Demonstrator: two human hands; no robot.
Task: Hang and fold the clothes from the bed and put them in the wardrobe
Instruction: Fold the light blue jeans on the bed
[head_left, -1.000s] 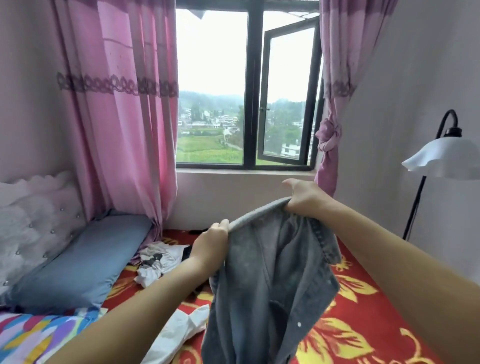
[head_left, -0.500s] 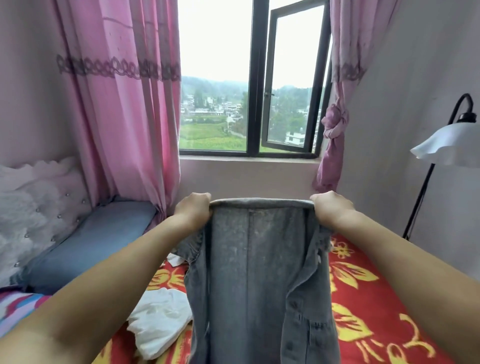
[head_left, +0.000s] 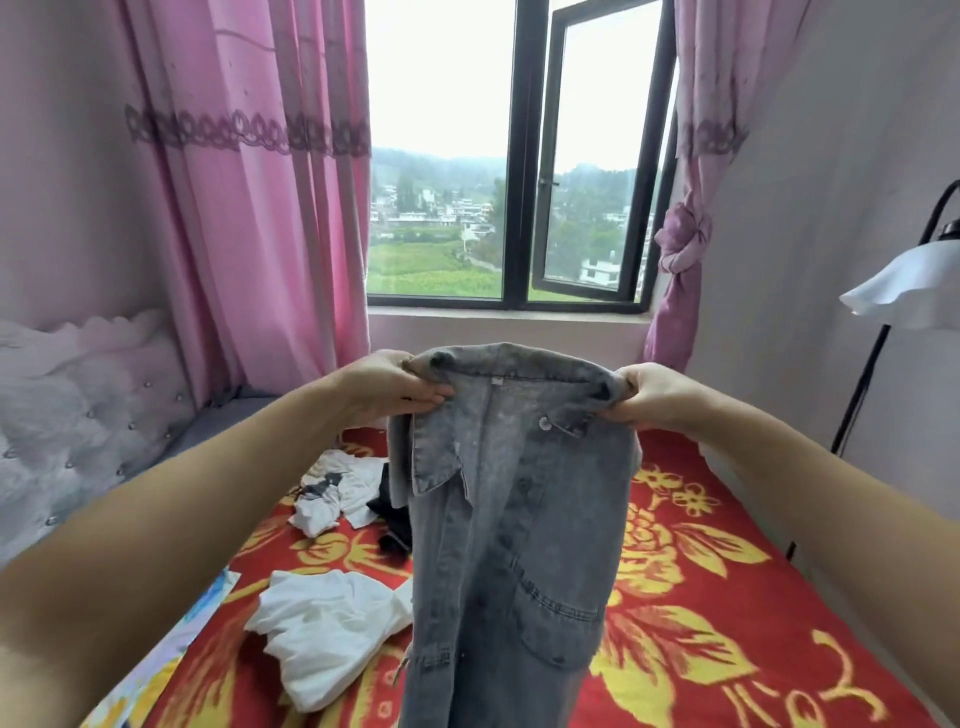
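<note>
Both hands hold a grey denim shirt up by its collar: the left hand pinches the left end, the right hand grips the right end. It hangs above the red flowered bed. White clothes lie crumpled to its left, more white and dark ones farther off.

Grey denim, red floral bed, pink curtains
Denim shirt faded mottled grey; bedspread red with yellow flowers; crumpled garment white; curtain pink with purple lace band; lampshade white.
</note>
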